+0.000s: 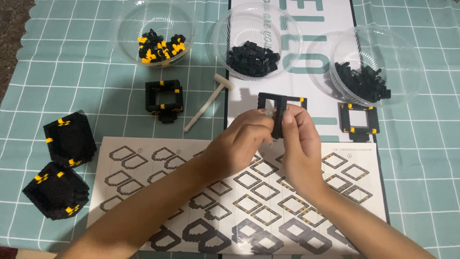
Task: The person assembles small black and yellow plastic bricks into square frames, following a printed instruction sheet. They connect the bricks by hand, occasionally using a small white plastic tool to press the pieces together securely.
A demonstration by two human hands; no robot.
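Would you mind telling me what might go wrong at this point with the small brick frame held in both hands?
1. The black frame, pinched between the left hand and right hand above the instruction sheet, looks thin and might snap apart under pressure.
2. A forearm may nudge the two black cubes near the table edge.

Three bowls (154, 29), two black cubes (69, 138)

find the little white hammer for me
In the head view, the white hammer lies on the green checked cloth, left of centre, between the open black brick frame and the left hand.
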